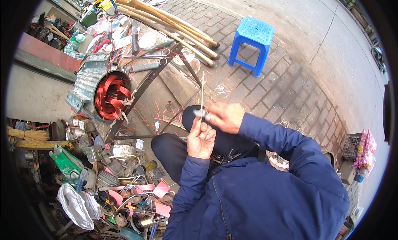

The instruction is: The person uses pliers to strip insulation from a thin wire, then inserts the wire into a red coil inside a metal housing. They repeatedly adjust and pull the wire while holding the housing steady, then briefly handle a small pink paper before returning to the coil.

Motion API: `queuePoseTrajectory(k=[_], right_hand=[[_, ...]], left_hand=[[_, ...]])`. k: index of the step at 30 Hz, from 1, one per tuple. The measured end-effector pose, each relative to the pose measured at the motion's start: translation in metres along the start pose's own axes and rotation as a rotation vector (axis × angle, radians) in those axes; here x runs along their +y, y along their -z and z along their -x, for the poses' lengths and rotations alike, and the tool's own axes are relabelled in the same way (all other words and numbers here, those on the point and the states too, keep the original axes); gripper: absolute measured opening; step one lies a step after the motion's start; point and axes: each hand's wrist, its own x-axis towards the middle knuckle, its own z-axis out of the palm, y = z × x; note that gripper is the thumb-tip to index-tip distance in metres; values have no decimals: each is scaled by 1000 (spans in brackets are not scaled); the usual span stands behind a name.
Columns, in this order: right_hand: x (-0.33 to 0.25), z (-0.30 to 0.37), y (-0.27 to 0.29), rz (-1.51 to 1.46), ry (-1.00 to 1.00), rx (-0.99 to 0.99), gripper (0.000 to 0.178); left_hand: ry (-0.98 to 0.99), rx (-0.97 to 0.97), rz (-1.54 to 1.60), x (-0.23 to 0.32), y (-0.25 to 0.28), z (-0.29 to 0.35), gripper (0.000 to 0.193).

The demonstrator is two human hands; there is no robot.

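My left hand [201,141] pinches the lower end of a thin, pale wooden stick [202,90] that points up and away from my lap. My right hand [227,117] is closed around a small grey object [200,113] pressed against the stick just above my left fingertips. Its kind is too small and blurred to make out. To the left of both hands, a grey-green motor housing [85,84] lies on its side with its open end facing me. Loops of red enamelled wire [111,97] fill its bore.
Scissors [159,54] and other tools lie on a bench beyond the motor housing. Long wooden poles [166,22] stretch behind it. A blue plastic stool [253,43] stands on the brick paving. Scrap parts, pink sheets [161,189] and a white bag [78,204] crowd the lower left.
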Motion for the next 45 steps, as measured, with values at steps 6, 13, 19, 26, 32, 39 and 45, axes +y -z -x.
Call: queuePoseTrajectory(k=[6, 13, 19, 26, 32, 39, 45], right_hand=[[-1, -10, -13, 31, 5, -98, 38], [66, -51, 24, -40, -407, 178, 45], [57, -53, -2, -935, -479, 36, 38], [37, -56, 8, -1161, -540, -104, 22], [19, -42, 3, -381, -302, 88, 48], [-11, 8, -5, -136, 83, -18, 38], [-7, -1, 1, -31, 95, -46, 35]], left_hand=[[-38, -29, -60, 7, -1, 4, 31], [22, -29, -127, 0, 6, 24, 37], [81, 2, -174, -3, 3, 23, 39], [52, -113, -455, 8, -11, 24, 42], [-140, -120, -637, 6, -16, 13, 38], [-269, -37, -707, -1, -20, 7, 39], [-235, -11, -617, -4, -25, 13, 41]])
